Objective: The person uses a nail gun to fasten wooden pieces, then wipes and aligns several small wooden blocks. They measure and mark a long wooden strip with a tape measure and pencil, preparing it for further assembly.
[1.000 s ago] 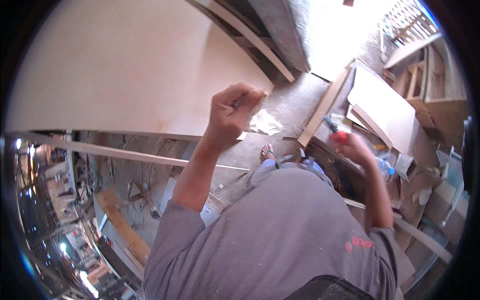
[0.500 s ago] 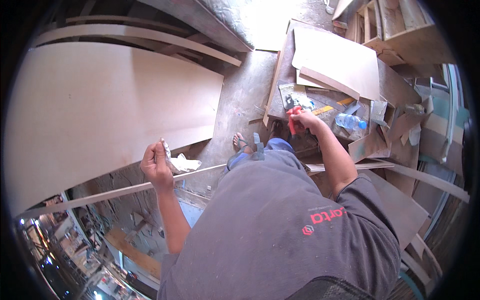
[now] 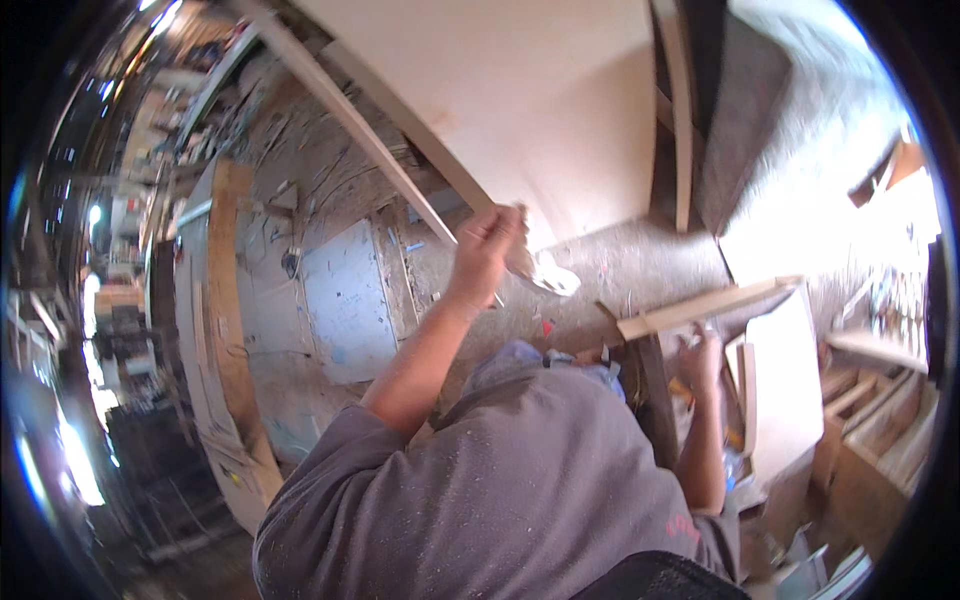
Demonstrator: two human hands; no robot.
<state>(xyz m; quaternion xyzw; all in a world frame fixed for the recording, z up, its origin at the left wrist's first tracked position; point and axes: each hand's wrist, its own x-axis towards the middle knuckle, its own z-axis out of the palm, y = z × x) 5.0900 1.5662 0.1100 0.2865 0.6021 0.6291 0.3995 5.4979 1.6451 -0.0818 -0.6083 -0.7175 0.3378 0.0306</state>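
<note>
My left hand (image 3: 484,250) is closed on a crumpled white cloth (image 3: 545,272), which hangs down from the fingers. It is held up just in front of the near corner of a large pale board (image 3: 560,110). My right hand (image 3: 700,352) is over the cluttered low worktable at the right, close to a white sheet (image 3: 785,385). Motion smears its fingers, and whether they hold anything is unclear. No red tool shows there.
A long wooden strip (image 3: 350,130) runs beside the board. Over the floor lies a pale blue-grey panel (image 3: 350,300). At the left stands a long wood-edged bench (image 3: 235,330), and open wooden boxes (image 3: 880,420) are at the far right.
The view has swung left, bringing more of the workshop floor into sight. The left hand keeps the cloth. The red tool that was in my right hand can no longer be seen.
</note>
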